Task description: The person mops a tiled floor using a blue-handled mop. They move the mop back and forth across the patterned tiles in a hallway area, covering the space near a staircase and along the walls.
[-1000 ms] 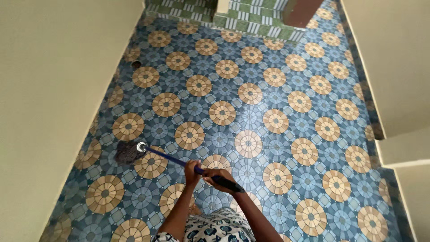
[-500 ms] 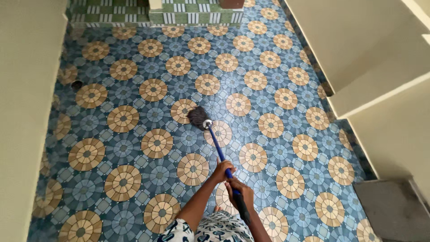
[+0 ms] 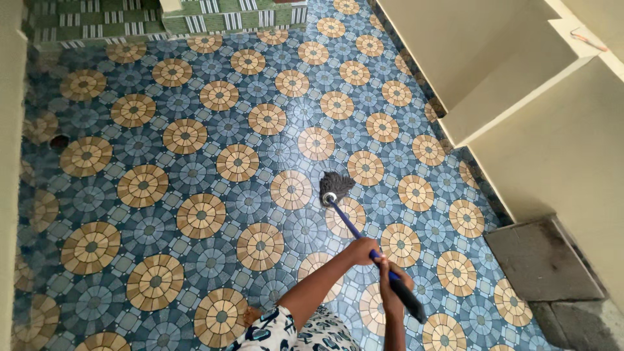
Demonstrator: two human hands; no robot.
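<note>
Left hand [image 3: 361,249] and right hand [image 3: 392,278] both grip the blue mop [image 3: 351,224], its grey head on the patterned floor [image 3: 162,175] right of centre.

1. The left hand [image 3: 361,249] and right hand [image 3: 392,278] wrap the blue mop handle [image 3: 351,225], hiding the stretch of shaft inside both fists; fingertips curl out of sight beneath it.
2. Below the grip, both forearms and the patterned garment [image 3: 286,330] run off the bottom edge.
3. Ahead of the grip, the mop head [image 3: 336,184] is too small to make out single strands.
4. Right of the grip, the grey slab [image 3: 543,260] is cut by the lower frame edge.
5. Far left of the grip, a dark spot [image 3: 58,141] on the tiled floor [image 3: 195,149], possibly a drain, is too small to tell.
</note>
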